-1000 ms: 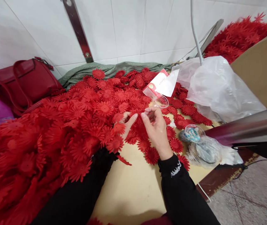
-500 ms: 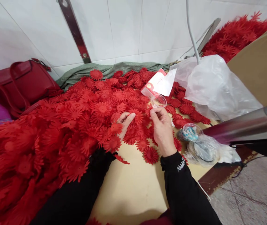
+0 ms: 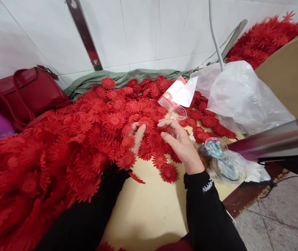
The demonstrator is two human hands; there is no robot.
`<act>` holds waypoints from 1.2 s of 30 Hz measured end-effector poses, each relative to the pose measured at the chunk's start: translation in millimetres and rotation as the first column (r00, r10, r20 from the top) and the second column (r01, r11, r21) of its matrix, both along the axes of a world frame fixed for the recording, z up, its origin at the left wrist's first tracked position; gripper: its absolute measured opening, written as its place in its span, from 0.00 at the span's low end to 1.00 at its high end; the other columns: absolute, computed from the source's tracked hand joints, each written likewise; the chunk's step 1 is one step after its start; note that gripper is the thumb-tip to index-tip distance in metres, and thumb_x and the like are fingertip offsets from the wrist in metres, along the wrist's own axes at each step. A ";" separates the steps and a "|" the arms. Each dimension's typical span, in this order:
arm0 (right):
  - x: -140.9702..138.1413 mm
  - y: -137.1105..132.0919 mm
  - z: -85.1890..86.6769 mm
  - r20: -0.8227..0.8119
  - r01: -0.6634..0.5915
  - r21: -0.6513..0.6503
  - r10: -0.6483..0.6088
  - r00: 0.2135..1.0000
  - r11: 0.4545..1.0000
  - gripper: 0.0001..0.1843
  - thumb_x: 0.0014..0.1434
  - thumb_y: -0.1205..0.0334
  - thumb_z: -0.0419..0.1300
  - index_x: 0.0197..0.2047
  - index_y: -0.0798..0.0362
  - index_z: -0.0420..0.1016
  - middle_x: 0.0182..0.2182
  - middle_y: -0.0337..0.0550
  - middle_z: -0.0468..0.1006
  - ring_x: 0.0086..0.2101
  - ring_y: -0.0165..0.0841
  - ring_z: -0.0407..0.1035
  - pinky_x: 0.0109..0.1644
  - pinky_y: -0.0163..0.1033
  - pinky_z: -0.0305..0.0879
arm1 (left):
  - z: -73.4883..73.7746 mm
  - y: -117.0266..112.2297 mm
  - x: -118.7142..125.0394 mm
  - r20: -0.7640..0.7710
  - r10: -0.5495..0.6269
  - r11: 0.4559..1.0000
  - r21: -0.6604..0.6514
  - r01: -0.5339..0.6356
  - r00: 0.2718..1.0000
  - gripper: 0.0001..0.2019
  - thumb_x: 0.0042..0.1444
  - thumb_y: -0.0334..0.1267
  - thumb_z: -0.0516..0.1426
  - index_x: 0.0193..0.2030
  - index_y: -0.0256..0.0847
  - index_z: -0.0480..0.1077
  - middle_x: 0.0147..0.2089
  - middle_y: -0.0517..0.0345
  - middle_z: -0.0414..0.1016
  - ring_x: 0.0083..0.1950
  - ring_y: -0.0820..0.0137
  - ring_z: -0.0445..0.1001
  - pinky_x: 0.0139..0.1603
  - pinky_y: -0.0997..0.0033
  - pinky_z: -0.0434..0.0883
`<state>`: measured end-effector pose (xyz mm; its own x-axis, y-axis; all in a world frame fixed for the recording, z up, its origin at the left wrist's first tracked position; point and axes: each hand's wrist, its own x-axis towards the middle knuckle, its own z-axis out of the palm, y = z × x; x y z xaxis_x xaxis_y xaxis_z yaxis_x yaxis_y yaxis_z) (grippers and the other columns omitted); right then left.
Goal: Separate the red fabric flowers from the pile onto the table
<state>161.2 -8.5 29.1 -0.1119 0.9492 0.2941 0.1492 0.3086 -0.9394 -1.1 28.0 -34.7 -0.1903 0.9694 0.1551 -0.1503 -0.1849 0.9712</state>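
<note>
My left hand is closed at the edge of a heap of red petal discs, its thumb against a red artificial flower layer. Other flower pieces partly cover its fingers. To the right, my right hand hovers over more red flower pieces with thumb and index finger apart and nothing between them. Below the hands, a single dark-red flower piece lies on the pale tabletop. A clear round plastic lid or cup sits just beyond my right hand.
A red and white packet lies on the flowers. At right are a translucent plastic bag, a tub with blue-white contents and a metal cylinder. A red handbag stands at left, against the tiled wall.
My right hand has opened its pinch and drawn slightly back to the right. My left hand has shifted a little to the left with the flower layer.
</note>
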 end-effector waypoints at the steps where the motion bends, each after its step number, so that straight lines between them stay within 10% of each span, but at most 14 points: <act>1: -2.0 0.2 -0.4 -0.005 0.043 0.026 -0.043 0.999 0.999 0.10 0.63 0.62 0.61 0.49 0.47 0.75 0.53 0.42 0.75 0.56 0.37 0.68 0.60 0.44 0.64 | 1.9 -0.5 0.2 0.011 -0.007 1.000 -0.008 0.007 1.000 0.12 0.61 0.52 0.61 0.40 0.46 0.72 0.41 0.57 0.77 0.43 0.66 0.77 0.47 0.66 0.75; 9: -20.3 3.3 -5.9 0.093 0.180 0.194 -0.200 0.975 0.965 0.06 0.63 0.59 0.66 0.44 0.47 0.78 0.47 0.44 0.79 0.52 0.39 0.71 0.63 0.49 0.64 | 9.1 -3.8 0.4 0.058 -0.139 0.989 -0.035 0.141 0.989 0.14 0.50 0.49 0.69 0.32 0.45 0.72 0.35 0.65 0.75 0.38 0.72 0.74 0.45 0.71 0.72; 15: -20.3 7.4 -13.0 -0.132 0.201 0.000 -0.199 0.971 0.980 0.07 0.59 0.61 0.67 0.42 0.48 0.77 0.39 0.39 0.79 0.40 0.34 0.72 0.49 0.42 0.69 | 16.5 -12.2 2.3 0.083 -0.205 0.974 -0.086 0.212 0.975 0.14 0.54 0.52 0.67 0.38 0.46 0.76 0.39 0.62 0.80 0.41 0.69 0.78 0.49 0.67 0.76; 21: -8.9 11.3 -15.7 -0.317 0.364 -0.010 -0.348 0.882 0.931 0.09 0.57 0.66 0.61 0.42 0.47 0.73 0.40 0.38 0.75 0.40 0.32 0.70 0.51 0.41 0.66 | 21.1 -9.0 -2.4 -0.054 -0.036 0.998 0.053 0.039 0.998 0.12 0.63 0.46 0.60 0.50 0.46 0.79 0.54 0.55 0.81 0.56 0.65 0.78 0.63 0.63 0.73; 26: -2.3 9.8 -15.4 -0.109 0.124 -0.061 -0.130 0.986 0.990 0.19 0.49 0.71 0.55 0.44 0.49 0.75 0.41 0.40 0.77 0.44 0.34 0.72 0.54 0.43 0.67 | 16.9 0.0 -3.6 -0.023 0.068 0.991 0.116 -0.065 0.997 0.18 0.60 0.41 0.63 0.57 0.44 0.75 0.48 0.54 0.83 0.44 0.70 0.80 0.51 0.68 0.76; 36: -18.1 8.6 -13.8 -0.086 0.262 0.080 -0.255 0.963 0.962 0.11 0.62 0.60 0.63 0.48 0.47 0.73 0.43 0.42 0.77 0.44 0.34 0.72 0.54 0.43 0.69 | 23.3 -5.3 -0.4 0.032 -0.186 0.982 -0.020 0.187 0.982 0.34 0.50 0.41 0.70 0.64 0.43 0.69 0.31 0.65 0.78 0.33 0.73 0.77 0.41 0.72 0.74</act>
